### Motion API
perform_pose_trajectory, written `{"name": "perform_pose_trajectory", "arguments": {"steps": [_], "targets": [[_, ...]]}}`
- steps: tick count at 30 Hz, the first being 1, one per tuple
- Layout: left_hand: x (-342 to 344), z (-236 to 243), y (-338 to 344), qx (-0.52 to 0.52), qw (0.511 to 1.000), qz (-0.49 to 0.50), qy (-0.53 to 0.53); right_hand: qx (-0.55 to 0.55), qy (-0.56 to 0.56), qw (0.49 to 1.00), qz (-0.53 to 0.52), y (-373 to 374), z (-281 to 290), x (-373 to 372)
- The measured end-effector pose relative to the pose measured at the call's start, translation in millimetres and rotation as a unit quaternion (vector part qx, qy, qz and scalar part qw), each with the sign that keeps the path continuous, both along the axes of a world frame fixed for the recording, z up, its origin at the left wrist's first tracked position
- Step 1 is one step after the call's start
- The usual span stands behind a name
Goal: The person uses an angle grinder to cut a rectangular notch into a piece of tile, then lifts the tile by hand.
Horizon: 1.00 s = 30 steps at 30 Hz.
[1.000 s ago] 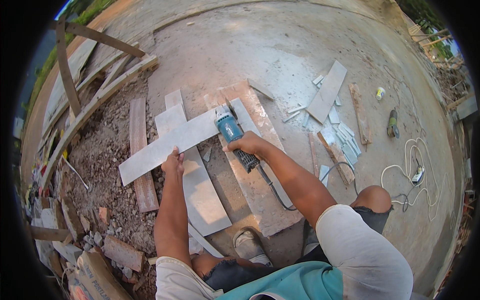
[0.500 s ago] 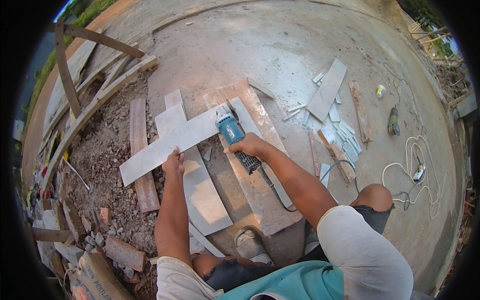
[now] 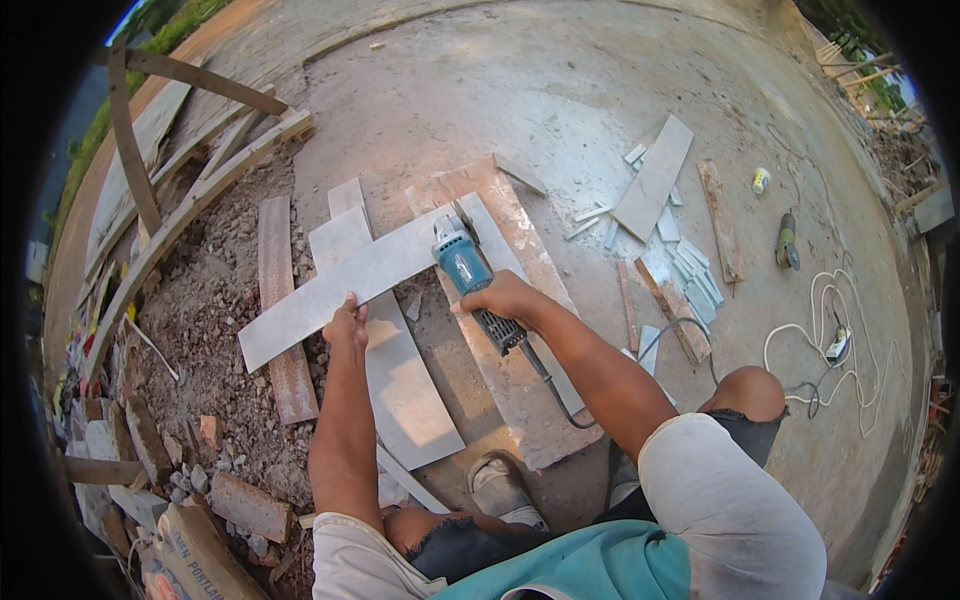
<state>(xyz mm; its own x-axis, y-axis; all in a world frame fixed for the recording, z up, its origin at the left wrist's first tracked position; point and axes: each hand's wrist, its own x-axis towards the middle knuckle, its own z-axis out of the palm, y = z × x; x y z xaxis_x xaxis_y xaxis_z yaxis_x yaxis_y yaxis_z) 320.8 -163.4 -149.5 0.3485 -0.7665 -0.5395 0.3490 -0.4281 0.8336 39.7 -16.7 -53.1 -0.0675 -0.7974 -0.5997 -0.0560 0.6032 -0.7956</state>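
My right hand [image 3: 498,298] is closed round a teal angle grinder [image 3: 462,262] with a black rear housing and cord. Its disc, at the front, meets the long pale tile strip [image 3: 290,330] near that strip's right part. My left hand [image 3: 347,320] grips the lower edge of the strip, fingers curled over it. The strip lies crosswise over other pale tile pieces [image 3: 405,390] and a dusty board [image 3: 530,410] in front of my feet. A reddish plank [image 3: 285,370] lies under its left part.
Rubble [image 3: 230,470] and a timber frame [image 3: 150,150] stand at left, with a paper sack [image 3: 200,560]. At right lie cut tile offcuts [image 3: 690,285], wooden battens [image 3: 720,220], a small tub [image 3: 761,182], a green grinder [image 3: 788,240] and tangled cables [image 3: 850,370] with a power strip [image 3: 838,345].
The grinder and my right hand have shifted very slightly to the right along with its cord. My left hand and the tile strip have hardly moved.
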Motion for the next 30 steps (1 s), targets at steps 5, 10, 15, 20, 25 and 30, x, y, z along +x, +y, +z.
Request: {"name": "perform_pose_trajectory", "arguments": {"steps": [5, 10, 15, 20, 25, 30], "targets": [[2.0, -3.4, -1.9, -0.005, 1.0, -0.003, 0.005, -0.003, -0.001, 1.0, 0.006, 1.1, -3.8, -0.5], [5.7, -5.6, -3.5, 0.003, 1.0, -0.008, 0.008, 0.003, 0.0, 1.0, 0.001, 0.0, -8.7, -0.3], [7.1, -11.1, -3.4, 0.02, 1.0, -0.006, 0.013, -0.004, -0.016, 1.0, -0.001, 0.7, -12.1, -2.0], [-3.2, -3.1, 0.4, 0.014, 0.999, -0.003, 0.031, -0.013, -0.015, 1.0, -0.004, 4.7, -1.8, -6.9], [12.7, 0.0, -15.2, -0.011, 0.998, 0.033, 0.061, -0.041, -0.039, 0.998, 0.001, 11.4, 21.0, -17.9], [17.5, 7.8, -27.7, -0.036, 0.994, 0.087, 0.057, -0.016, -0.004, 0.998, -0.053, 38.9, 54.4, -64.9]]}}
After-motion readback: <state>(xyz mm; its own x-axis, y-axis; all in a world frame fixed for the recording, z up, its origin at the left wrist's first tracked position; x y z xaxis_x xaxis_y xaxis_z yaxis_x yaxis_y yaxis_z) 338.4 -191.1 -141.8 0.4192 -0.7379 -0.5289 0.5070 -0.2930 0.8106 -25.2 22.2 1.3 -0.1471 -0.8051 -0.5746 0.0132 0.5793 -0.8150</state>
